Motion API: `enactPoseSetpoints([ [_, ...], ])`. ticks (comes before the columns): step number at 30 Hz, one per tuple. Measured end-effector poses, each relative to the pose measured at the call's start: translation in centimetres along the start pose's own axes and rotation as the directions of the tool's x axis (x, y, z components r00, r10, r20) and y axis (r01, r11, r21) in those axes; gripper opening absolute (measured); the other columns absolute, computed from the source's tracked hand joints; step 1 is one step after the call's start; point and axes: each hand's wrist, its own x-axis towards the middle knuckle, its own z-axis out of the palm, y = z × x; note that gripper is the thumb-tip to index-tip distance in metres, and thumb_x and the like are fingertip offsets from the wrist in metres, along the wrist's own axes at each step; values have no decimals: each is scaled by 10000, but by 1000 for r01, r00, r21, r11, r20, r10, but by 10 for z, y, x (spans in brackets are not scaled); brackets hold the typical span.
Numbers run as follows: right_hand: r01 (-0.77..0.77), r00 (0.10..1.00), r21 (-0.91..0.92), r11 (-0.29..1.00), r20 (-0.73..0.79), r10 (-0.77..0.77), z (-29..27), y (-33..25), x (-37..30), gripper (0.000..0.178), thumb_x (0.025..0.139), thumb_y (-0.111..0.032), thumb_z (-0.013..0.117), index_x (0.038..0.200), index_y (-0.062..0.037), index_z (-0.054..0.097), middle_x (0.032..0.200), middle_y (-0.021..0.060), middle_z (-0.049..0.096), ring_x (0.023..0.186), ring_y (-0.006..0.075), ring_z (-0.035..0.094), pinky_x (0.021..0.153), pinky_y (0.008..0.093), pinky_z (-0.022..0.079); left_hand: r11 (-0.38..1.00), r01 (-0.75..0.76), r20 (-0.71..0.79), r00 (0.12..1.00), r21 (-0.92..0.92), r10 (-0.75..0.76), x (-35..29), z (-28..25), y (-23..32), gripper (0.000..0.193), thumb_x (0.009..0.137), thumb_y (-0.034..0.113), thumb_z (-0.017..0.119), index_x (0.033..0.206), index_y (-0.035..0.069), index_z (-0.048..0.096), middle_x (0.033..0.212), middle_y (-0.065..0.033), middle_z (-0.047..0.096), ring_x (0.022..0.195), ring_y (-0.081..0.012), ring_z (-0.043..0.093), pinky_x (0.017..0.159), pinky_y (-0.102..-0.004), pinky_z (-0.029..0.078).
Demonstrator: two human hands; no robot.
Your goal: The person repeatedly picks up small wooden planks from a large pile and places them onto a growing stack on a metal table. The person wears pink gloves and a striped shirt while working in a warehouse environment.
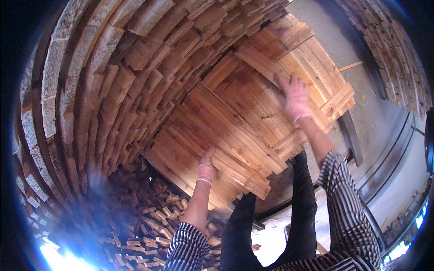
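A low stack of flat wooden boards [217,131] lies in front of me, its top layer running side by side. My left hand [206,168], in a thin pale glove, rests on the near boards with fingers pressed to the wood. My right hand [296,97], also gloved and blurred, lies spread on a board [266,67] farther out on the stack. Whether either hand grips a board cannot be told. My striped sleeves and dark trousers [271,226] show below.
A tall wall of stacked timber ends [90,90] curves around the left and top. Loose short offcuts [153,221] lie heaped at lower left. Grey concrete floor [379,113] runs right, with another timber stack [389,49] beyond and a rail-like strip [398,149].
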Motion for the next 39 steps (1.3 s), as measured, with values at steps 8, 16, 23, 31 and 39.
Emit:
enactPoseSetpoints([
  [8,-6,980,357,934,188,-66,51,-75,-34,822,834,-517,750,1534,-229,430,1405,257,544,1245,442,563,1024,600,457,981,141,21,989,129,-145,9,-14,1,651,910,464,716,1445,113,596,1518,-77,527,1364,-277,466,1110,-536,393],
  [16,-151,763,673,724,545,-347,1,-165,-161,995,875,-673,632,1630,-146,257,1532,301,409,1445,462,381,1184,549,336,994,57,108,992,91,-67,-76,60,44,597,952,412,703,1436,88,571,1511,-79,507,1406,-254,440,1127,-429,422],
  [23,-105,804,675,730,490,-338,-32,-111,-161,1024,845,-637,704,1642,-198,234,1456,273,483,1366,441,473,1108,491,443,974,44,262,965,-221,16,-84,86,36,920,915,742,576,1535,83,413,1554,-96,462,1404,-275,454,1189,-447,371],
  [31,47,977,346,937,181,-116,28,-23,-33,792,899,-613,583,1515,-129,465,1475,262,461,1355,394,478,1011,492,480,994,104,116,988,-36,-99,4,77,-1,952,899,806,527,1525,93,448,1479,-95,542,1315,-286,534,1144,-437,419],
  [39,175,929,490,854,205,-308,-2,-77,-127,838,824,-539,722,1530,-174,458,1521,245,450,1356,388,472,1046,508,470,972,146,112,986,-184,-127,-26,121,17,952,871,783,598,1494,75,469,1444,-113,554,1316,-272,521,1133,-451,424],
])
